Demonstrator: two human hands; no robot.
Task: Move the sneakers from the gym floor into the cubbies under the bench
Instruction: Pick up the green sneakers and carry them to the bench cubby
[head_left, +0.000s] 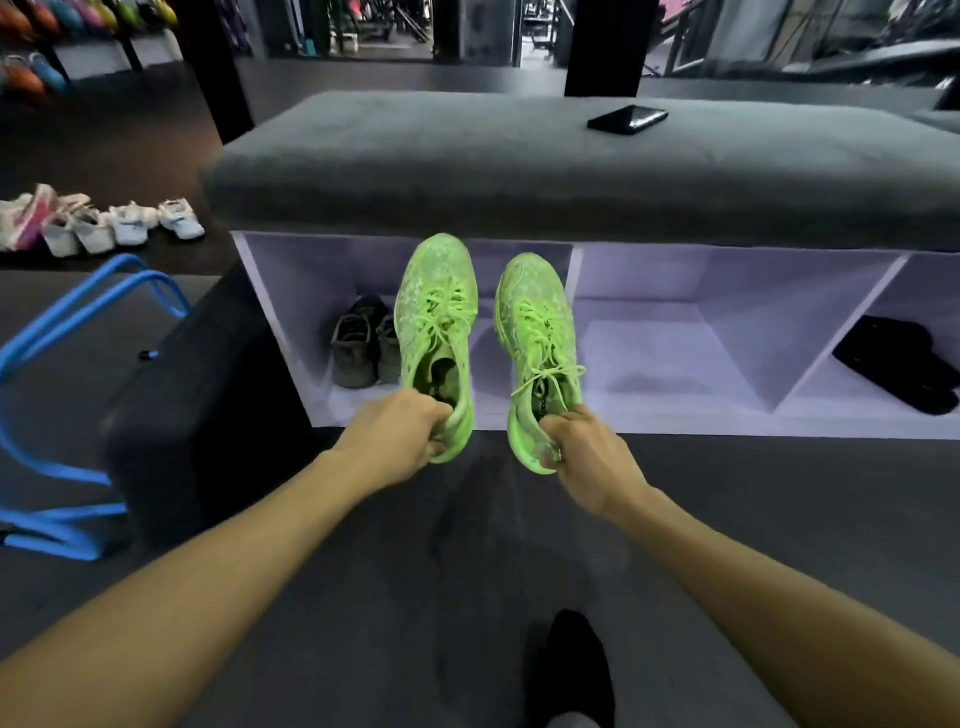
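Two neon-green sneakers are held out toward the bench, one in each hand. The left hand (397, 434) pinches the heel collar of the left sneaker (435, 322), fingers curled over the rim; the right hand (582, 457) grips the heel of the right sneaker (537, 343) the same way. Both shoes point toe-first at the white cubbies (649, 332), their toes overlapping the opening of the left compartment, heels over the dark gym floor (363, 597). A black-socked foot (571, 670) shows at the lower edge. Inside the left cubby sits a pair of dark grey shoes (358, 343); a black pair (898, 369) lies in the right cubby. Above, the grey padded worktop (467, 171) carries a black phone (627, 119). To the left, blue tubing (62, 322) rests on the floor, with a row of white sneakers (104, 223) beyond. The green pair is speckled, with matching laces.
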